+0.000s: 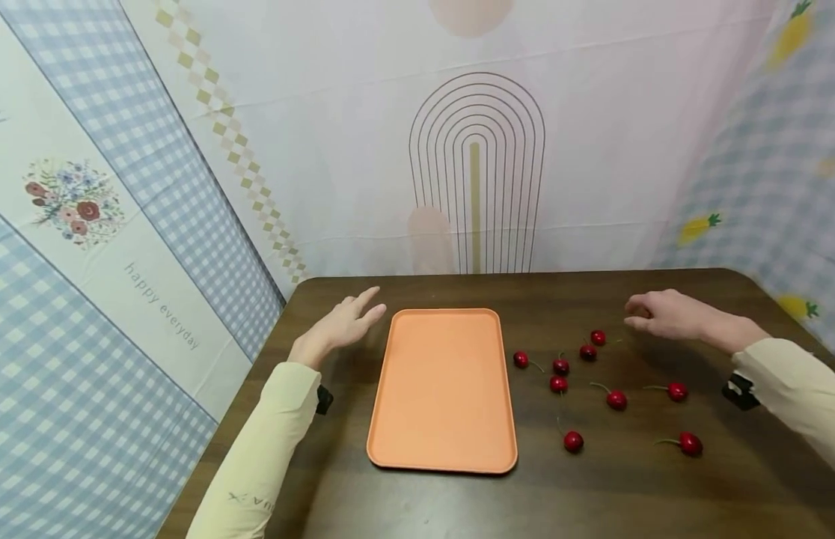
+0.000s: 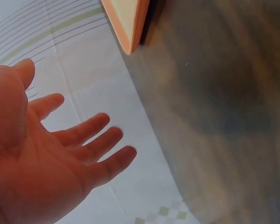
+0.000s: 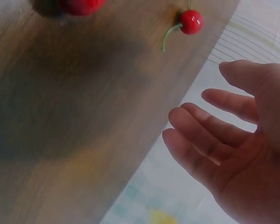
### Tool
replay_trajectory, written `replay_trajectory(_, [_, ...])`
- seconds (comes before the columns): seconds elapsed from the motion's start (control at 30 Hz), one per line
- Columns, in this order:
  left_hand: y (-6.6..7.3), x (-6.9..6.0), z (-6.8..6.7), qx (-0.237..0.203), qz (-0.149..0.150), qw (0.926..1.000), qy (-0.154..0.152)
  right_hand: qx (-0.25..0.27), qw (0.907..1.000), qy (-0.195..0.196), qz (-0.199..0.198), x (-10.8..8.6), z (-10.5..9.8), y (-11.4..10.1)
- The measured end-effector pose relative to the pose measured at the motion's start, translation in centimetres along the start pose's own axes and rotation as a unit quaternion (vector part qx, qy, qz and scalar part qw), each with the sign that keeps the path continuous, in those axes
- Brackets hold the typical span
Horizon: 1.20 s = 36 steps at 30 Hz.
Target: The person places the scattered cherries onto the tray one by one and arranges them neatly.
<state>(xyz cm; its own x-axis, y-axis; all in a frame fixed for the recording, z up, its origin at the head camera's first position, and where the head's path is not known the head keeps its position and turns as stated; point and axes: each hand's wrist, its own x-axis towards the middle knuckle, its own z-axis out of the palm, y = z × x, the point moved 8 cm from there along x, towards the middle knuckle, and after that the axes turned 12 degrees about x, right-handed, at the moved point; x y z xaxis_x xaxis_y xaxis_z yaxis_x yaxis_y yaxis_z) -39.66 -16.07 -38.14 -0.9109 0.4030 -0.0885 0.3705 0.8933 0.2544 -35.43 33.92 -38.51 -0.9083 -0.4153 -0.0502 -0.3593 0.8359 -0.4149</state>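
An orange rectangular tray [image 1: 444,389] lies on the dark wooden table. My left hand [image 1: 340,326] hovers at its upper left corner, fingers spread and holding nothing; in the left wrist view the palm [image 2: 46,163] and all the fingers show. To the right of the tray several red cherries with green stems lie scattered, among them one cherry [image 1: 573,442] nearest the front and another [image 1: 598,337] at the back. Above the table, right of that back cherry, my right hand [image 1: 673,314] is empty, its fingers relaxed and slightly bent in the right wrist view [image 3: 238,135].
Behind the table [image 1: 417,509] hangs a pale cloth [image 1: 350,165] printed with arches. Blue checked cloth [image 1: 182,187] covers the left side, and more checked cloth with pineapples [image 1: 761,195] hangs at the right. A dark band sits at each wrist.
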Motion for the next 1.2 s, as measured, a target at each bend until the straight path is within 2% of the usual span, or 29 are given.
replay_trajectory(0.1, [0.3, -0.2, 0.6, -0.011, 0.005, 0.9999, 0.009, 0.010, 0.9999, -0.010, -0.002, 0.4, 0.8, 0.1])
replay_trajectory(0.37, [1.3, -0.2, 1.8, -0.047, -0.009, 0.9988, 0.012, 0.026, 0.9991, -0.034, -0.004, 1.3, 2.2, 0.5])
replay_trajectory(0.63, [1.4, -0.7, 3.1, -0.064, -0.013, 0.9977, 0.020, 0.008, 0.9984, -0.051, -0.021, 2.1, 2.9, 0.3])
replay_trajectory(0.77, [1.3, -0.9, 3.9, -0.061, -0.023, 0.9978, 0.007, 0.006, 0.9981, -0.059, -0.017, 2.1, 3.3, 0.5])
replay_trajectory(0.97, [1.3, -1.1, 4.9, -0.072, -0.019, 0.9971, -0.015, 0.007, 0.9973, -0.071, -0.019, 2.7, 4.1, 0.6])
replay_trajectory(1.2, [1.2, -1.5, 5.9, -0.086, -0.023, 0.9940, -0.063, -0.004, 0.9966, -0.078, -0.028, 3.2, 4.5, 0.4])
